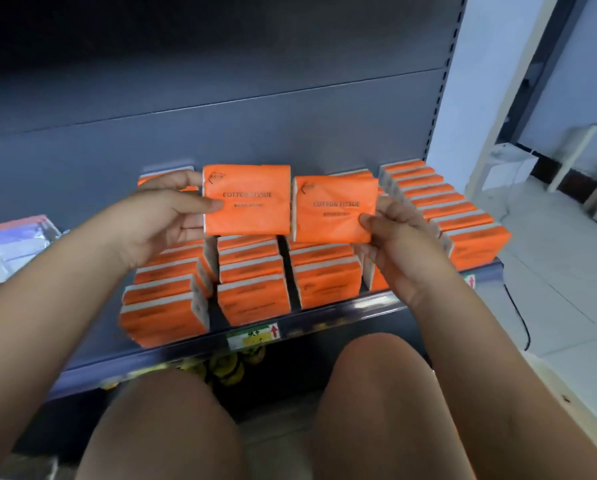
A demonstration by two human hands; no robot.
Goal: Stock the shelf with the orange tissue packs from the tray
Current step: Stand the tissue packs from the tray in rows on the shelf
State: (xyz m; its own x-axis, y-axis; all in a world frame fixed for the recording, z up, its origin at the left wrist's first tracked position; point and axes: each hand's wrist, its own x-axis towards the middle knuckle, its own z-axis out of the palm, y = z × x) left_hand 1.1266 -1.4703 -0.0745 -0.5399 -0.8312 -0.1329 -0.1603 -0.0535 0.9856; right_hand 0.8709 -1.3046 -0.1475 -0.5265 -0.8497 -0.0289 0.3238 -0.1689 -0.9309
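Packets (pixel 11 247) (partly beyond left edge)

Dark grey-blue shelf (pixel 342 308) w/ price label (pixel 252 336) on its near front rail. On it: orange tissue packs (pixel 252 299) standing on edge, several rows running near to far, rt row beside the upright. Left end: red/blue/white pkgs (pixel 13 244), blurred.

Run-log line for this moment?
left hand holds orange tissue pack; right hand holds second orange tissue pack; both over stocked grey shelf

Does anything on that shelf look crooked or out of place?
Mostly tidy. The leftmost row of orange tissue packs angles away from the other rows, its front pack sitting at the grey shelf's front lip.
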